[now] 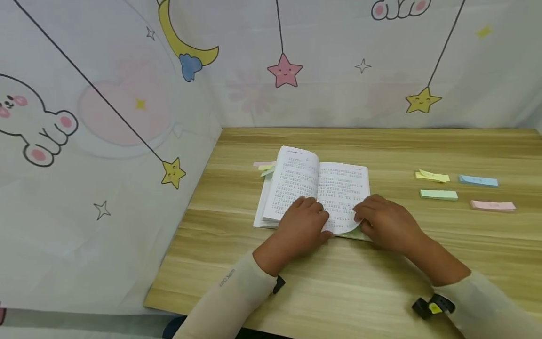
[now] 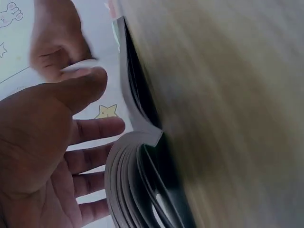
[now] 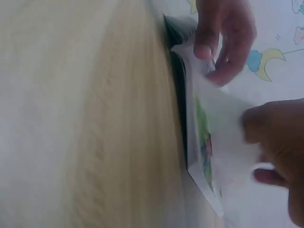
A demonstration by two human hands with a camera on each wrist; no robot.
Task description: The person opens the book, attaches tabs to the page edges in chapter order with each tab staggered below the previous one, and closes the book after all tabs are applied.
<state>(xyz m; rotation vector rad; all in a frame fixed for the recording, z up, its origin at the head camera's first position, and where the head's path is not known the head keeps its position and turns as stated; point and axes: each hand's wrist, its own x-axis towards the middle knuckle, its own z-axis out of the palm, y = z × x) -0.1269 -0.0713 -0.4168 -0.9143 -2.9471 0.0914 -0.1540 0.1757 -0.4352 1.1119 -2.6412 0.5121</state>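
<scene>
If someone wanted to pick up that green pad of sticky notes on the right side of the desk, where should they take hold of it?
Best by its two long edges, coming straight down from above. The green pad lies flat on the wooden desk as a thin, narrow strip, so thumb and fingers span its short width easily. It sits apart from the yellow pad, blue pad and pink pad, leaving room on both sides.

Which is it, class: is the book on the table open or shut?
Open. The book lies spread on the wooden table, two printed pages facing up, left hand resting on them.
</scene>
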